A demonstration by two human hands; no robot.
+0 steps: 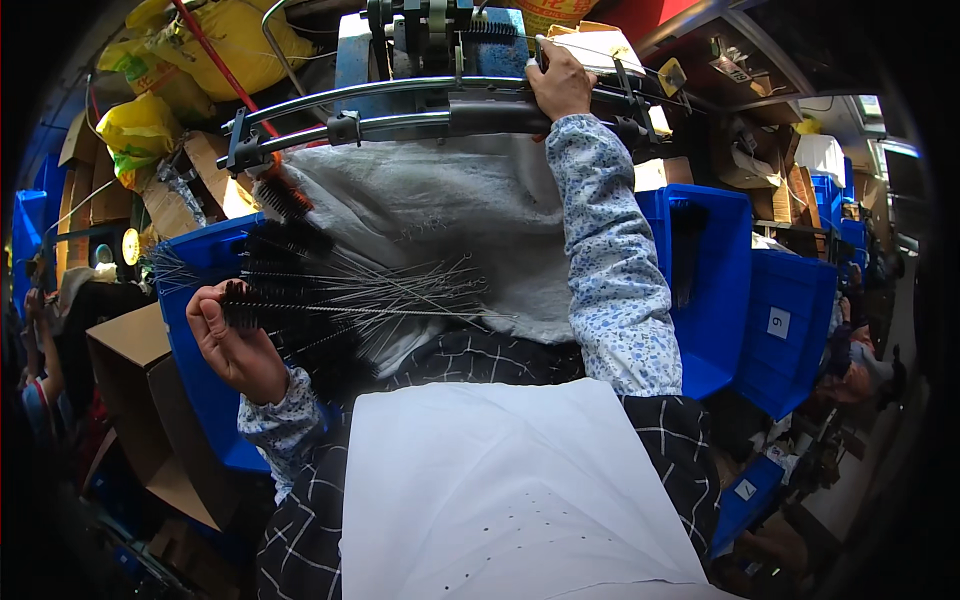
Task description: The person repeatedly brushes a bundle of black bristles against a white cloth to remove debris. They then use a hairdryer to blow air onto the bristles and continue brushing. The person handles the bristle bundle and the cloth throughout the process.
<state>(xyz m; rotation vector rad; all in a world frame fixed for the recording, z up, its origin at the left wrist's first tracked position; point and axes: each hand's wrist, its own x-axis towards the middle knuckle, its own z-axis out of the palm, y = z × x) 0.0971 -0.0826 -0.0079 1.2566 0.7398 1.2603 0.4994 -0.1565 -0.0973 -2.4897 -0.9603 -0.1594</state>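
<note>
My left hand (235, 340) pinches a tube brush (300, 308) by its black bristle end, and its twisted wire stem points right across my lap. Beneath and beyond it lies a heap of similar brushes (290, 265), bristles to the left and bare wires (420, 290) fanned to the right over a grey-white cloth (440, 200). At the far side my right hand (562, 82) is closed at the machine (430, 40), fingers bent beside a thin wire. What sits between those fingers is too small to tell. Another black brush (490, 29) lies on the machine, just left of that hand.
Metal rails (390, 125) cross in front of the machine. Blue bins stand at my left (215, 400) and right (715, 290). An open cardboard box (150, 420) is at far left, yellow bags (140, 130) behind it. Other people work at both edges.
</note>
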